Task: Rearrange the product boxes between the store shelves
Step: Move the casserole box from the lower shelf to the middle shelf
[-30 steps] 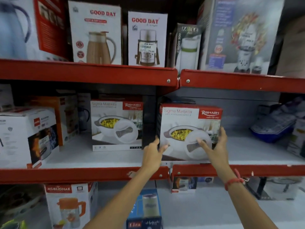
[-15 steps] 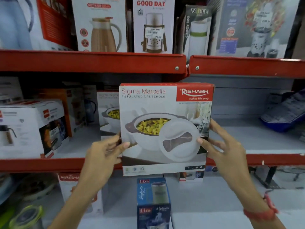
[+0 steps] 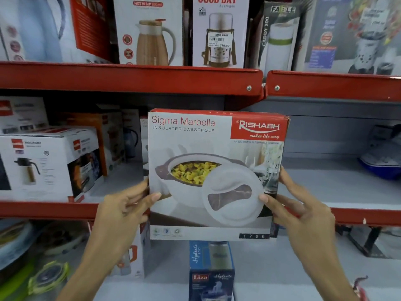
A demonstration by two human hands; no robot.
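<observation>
Red store shelves (image 3: pixel 130 78) hold boxes, with a white flask box (image 3: pixel 43 164) on the left, and in front of the middle shelf the left hand (image 3: pixel 123 211) and the right hand (image 3: pixel 303 216) grip the two sides of the casserole box (image 3: pixel 217 174), holding it up in the air.

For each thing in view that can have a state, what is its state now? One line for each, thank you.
Sigma Marbella casserole box: closed, upright, held in front of the shelves.
Left hand: gripping the box's left edge.
Right hand: gripping the box's right edge.
Good Day flask box: closed, standing on the top shelf, price sticker on.
Liza bottle box: closed, upright on the bottom shelf.
</observation>
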